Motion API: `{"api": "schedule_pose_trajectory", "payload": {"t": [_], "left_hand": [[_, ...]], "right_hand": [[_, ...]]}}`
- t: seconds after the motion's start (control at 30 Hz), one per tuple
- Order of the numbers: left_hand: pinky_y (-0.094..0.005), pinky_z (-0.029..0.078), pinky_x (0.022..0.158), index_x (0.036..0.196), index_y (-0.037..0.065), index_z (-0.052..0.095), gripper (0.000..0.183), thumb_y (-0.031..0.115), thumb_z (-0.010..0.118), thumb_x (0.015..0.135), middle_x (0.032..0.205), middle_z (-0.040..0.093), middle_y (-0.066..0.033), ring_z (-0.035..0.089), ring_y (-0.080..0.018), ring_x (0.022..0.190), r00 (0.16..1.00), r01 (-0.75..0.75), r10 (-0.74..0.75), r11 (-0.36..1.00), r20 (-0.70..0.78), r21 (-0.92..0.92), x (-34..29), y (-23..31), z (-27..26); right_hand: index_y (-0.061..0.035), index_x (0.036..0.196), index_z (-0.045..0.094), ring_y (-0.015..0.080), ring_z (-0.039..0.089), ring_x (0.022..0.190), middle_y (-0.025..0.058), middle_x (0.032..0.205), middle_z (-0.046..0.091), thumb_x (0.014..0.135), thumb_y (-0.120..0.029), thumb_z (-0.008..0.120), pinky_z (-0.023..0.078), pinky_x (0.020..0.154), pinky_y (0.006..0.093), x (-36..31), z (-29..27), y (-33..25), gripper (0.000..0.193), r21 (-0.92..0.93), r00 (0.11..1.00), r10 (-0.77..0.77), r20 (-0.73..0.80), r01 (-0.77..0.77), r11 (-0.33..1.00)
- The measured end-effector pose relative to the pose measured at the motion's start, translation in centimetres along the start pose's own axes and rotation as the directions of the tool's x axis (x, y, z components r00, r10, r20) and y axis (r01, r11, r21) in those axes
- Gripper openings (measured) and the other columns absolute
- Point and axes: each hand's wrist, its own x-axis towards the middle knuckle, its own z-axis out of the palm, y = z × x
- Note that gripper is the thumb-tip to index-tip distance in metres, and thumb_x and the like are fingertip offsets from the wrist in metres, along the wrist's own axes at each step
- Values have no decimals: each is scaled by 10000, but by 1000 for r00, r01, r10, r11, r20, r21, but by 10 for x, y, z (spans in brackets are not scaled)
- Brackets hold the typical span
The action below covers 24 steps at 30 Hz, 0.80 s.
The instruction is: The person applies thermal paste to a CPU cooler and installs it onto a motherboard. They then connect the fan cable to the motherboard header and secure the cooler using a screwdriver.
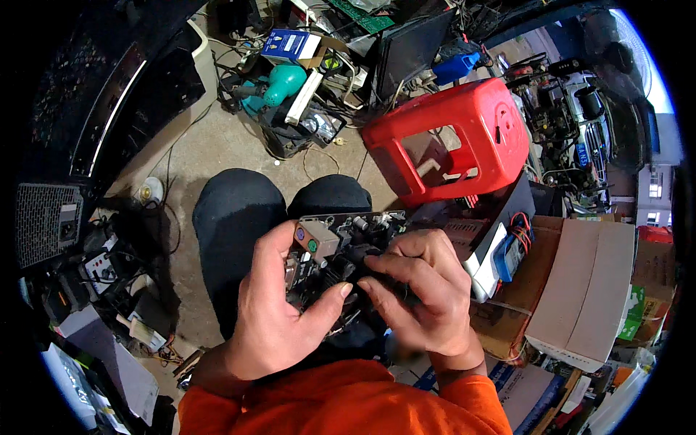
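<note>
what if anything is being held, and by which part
The left hand grips a dark circuit board by its left side; whether the right hand pinches anything cannot be told.

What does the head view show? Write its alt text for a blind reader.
A person's left hand holds a circuit board above dark-trousered knees, while the right hand is curled close over it. Around them are a red plastic stool and a large cardboard box.

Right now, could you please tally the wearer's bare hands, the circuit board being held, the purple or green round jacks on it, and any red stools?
Hands, left hand and right hand: 2
Held circuit board: 1
Round jacks, purple jack and green jack: 2
Red stool: 1
Total: 6
</note>
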Motion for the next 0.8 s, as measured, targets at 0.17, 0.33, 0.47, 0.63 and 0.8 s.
{"api": "schedule_pose_trajectory", "payload": {"t": [0.17,0.33,0.47,0.63,0.8], "left_hand": [[-289,507,860,1320,-43,400,649,-40,755,777,1093,607,-104,607,-131,974,1000,-8,8,999,8,-52,11,-9,-4],[-283,477,921,1282,-19,446,597,-49,757,774,1120,597,-71,592,-128,1010,997,74,-70,988,33,-138,26,-23,-15],[-300,458,965,1278,-11,470,582,-25,765,777,1155,600,-78,592,-145,1067,986,162,-155,978,63,-134,33,-32,-25],[-322,455,981,1285,-10,477,597,-6,783,771,1184,606,-89,597,-162,1092,976,211,-190,948,109,-238,39,-43,-33],[-317,444,984,1303,-13,464,579,-1,754,802,1201,598,-86,577,-156,1108,985,139,-108,957,133,-254,41,-48,-35]], "right_hand": [[4,971,699,303,594,838,147,915,609,734,-39,791,487,737,361,1,4,6,258,68,999,43,-15,-42,997],[9,969,697,319,600,850,151,910,612,755,-37,775,489,757,369,6,16,16,232,186,993,103,-53,-91,978],[10,973,699,299,604,840,147,916,615,760,-32,774,491,738,356,-3,21,24,229,187,984,133,-120,-109,976],[16,990,692,255,608,867,149,935,622,769,10,754,488,763,318,-35,36,41,230,243,929,265,-259,-203,948],[26,999,678,209,581,880,123,975,603,818,32,703,470,788,300,-67,49,54,183,369,845,448,-293,-332,868]]}}
